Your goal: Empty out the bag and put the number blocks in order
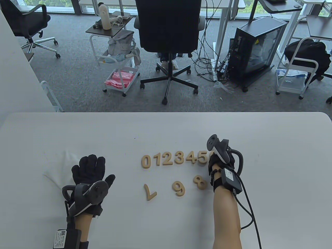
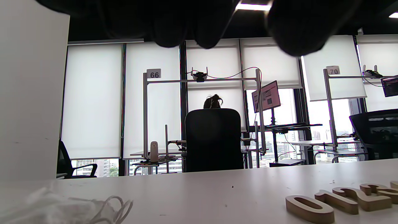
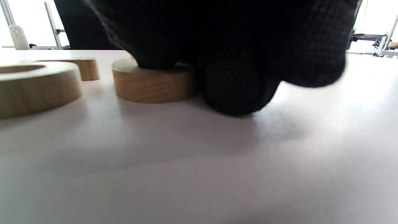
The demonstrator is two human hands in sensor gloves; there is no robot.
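Note:
Wooden number blocks 0 to 5 lie in a row on the white table. My right hand covers the block at the row's right end, seemingly the 6; its fingers sit on top and against the side of the block. Below the row lie a turned 7, a 9 and an 8. My left hand rests flat with straight fingers on the limp white bag at the left. The bag's drawstring trails on the table.
The table's far edge gives onto an office floor with a black swivel chair, a small cart and a computer case. A white partition stands at the left.

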